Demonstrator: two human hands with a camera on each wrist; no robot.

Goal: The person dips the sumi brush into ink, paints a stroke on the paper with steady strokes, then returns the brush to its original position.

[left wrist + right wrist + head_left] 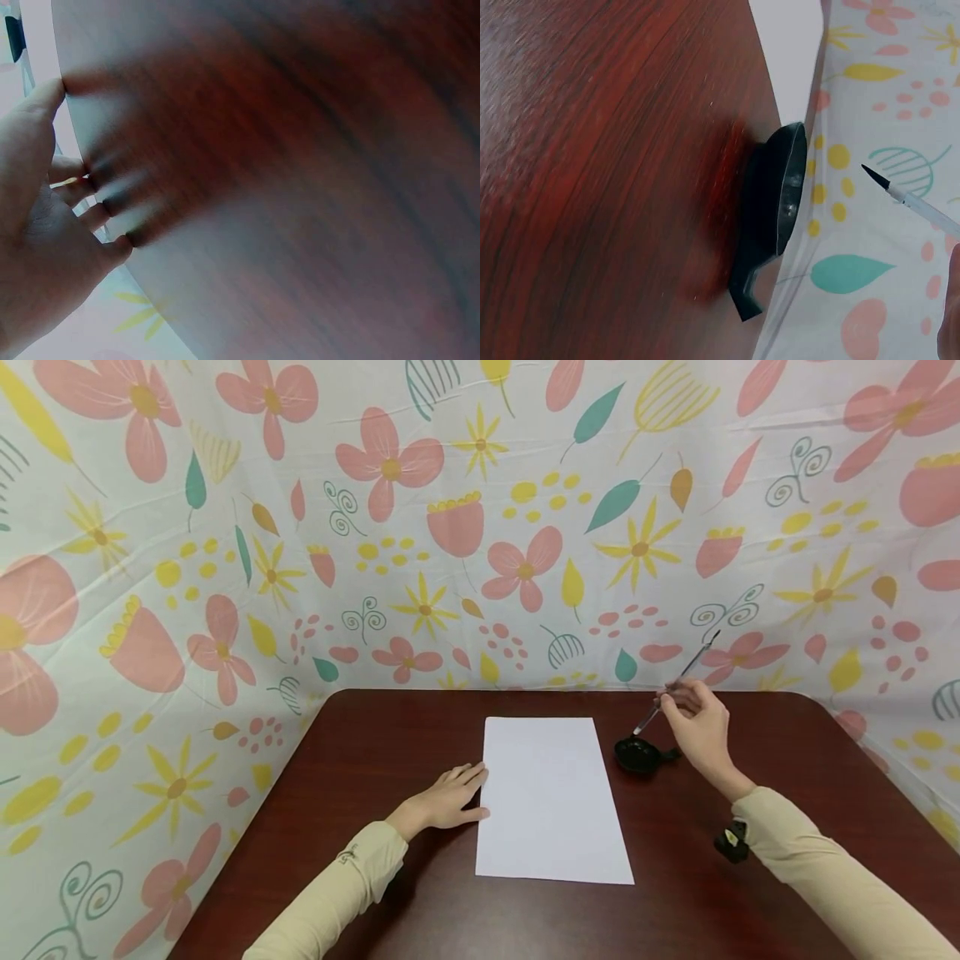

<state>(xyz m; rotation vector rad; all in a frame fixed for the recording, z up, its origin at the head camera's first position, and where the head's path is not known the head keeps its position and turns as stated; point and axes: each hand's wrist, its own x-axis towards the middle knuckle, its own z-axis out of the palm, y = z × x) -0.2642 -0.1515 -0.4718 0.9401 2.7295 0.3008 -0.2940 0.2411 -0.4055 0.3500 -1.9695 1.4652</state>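
Note:
My right hand (701, 727) pinches a slim paintbrush (686, 670) partway along its handle. The brush slants, and in the right wrist view its dark pointed tip (875, 177) hangs above a small black dish (769, 202) with a short handle. That dish (637, 755) stands on the table just right of a blank white sheet of paper (551, 802). At the sheet's left edge rests my left hand (448, 796), fingers spread and nearly straight, fingertips right at the edge. From the left wrist, the hand (45, 187) shows its thumb and fingertips down on the surface.
A dark reddish-brown table (360, 752) with rounded far corners carries everything. Behind it and at the sides hangs a white cloth (465, 568) printed with flowers and leaves. A small black device (732, 842) sits at my right wrist.

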